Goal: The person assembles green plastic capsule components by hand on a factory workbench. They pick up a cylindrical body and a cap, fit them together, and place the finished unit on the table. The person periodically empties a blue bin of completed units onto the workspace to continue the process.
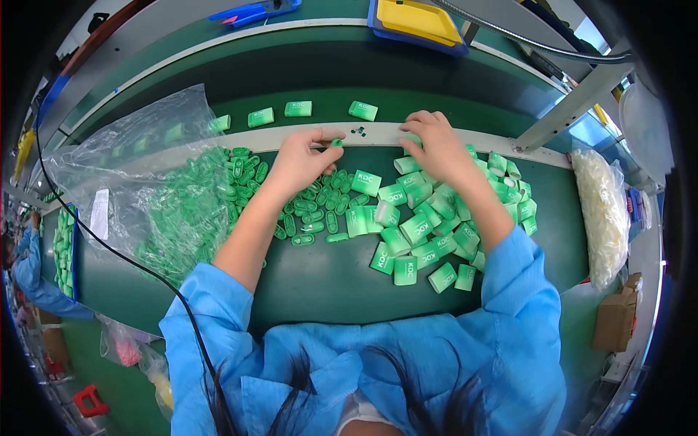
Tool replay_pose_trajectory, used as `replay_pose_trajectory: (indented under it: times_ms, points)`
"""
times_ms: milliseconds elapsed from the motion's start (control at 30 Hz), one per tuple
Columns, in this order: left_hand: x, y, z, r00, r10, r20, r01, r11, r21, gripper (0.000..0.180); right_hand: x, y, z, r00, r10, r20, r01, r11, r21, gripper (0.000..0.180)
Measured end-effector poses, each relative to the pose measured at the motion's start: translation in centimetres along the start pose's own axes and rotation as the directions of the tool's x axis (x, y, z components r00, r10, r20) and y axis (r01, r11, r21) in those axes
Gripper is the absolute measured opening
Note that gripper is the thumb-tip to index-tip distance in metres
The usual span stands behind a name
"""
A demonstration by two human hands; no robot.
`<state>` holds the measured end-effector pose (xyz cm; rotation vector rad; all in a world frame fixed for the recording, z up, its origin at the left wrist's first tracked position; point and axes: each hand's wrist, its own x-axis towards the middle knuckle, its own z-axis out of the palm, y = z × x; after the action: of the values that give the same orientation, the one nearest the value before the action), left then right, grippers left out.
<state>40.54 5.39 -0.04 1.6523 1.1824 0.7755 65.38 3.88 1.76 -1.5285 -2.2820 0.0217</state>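
Note:
My left hand (302, 160) is closed in a pinch on a small green oval cap (337, 144), held above the white strip along the bench. Below it spreads a heap of similar green oval pieces (320, 207), some with slots. My right hand (440, 152) is curled at the strip, over the far edge of a pile of green-and-white hollow sleeves (416, 229). Between its thumb and fingers shows a bit of green, apparently one such sleeve (412, 138), mostly hidden. A few tiny dark green bits (358, 131) lie on the strip between my hands.
Beyond the strip, several sleeves (298, 109) stand in a row on the green belt. A clear plastic bag (138, 145) covers the left part of the heap. At right lies a bag of cream-coloured pieces (600, 218). A yellow tray (418, 22) sits at the back; a black cable (109, 247) crosses the left.

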Motion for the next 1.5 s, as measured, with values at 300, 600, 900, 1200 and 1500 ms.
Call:
replay_pose_trajectory:
  times_ms: [300,600,900,1200,1500]
  points:
    - [0.0,-1.0,0.1,0.994,-0.081,0.069,0.106,0.792,-0.601,0.034,1.8,-2.2,-0.5,0.973,0.11,0.205,-0.136,0.984,0.116,0.034]
    - [-0.8,-0.8,0.6,0.999,-0.024,0.028,0.037,0.756,-0.654,0.027,1.2,-4.8,2.9,0.944,0.256,0.206,-0.278,0.29,0.916,0.028]
    - [-1.2,-0.8,1.9,0.995,0.021,-0.1,-0.069,0.863,-0.5,0.028,0.9,-4.3,3.2,0.951,0.19,0.245,-0.275,0.149,0.95,0.026]
    - [-1.8,0.0,1.5,0.972,0.169,-0.167,-0.206,0.948,-0.241,0.033,0.7,-4.6,2.9,0.97,0.174,0.173,-0.207,0.208,0.956,0.026]
    - [-2.5,-0.4,3.6,0.908,0.24,-0.343,-0.23,0.971,0.069,0.034,0.3,-6.0,3.9,0.961,0.269,0.071,-0.164,0.344,0.924,0.026]
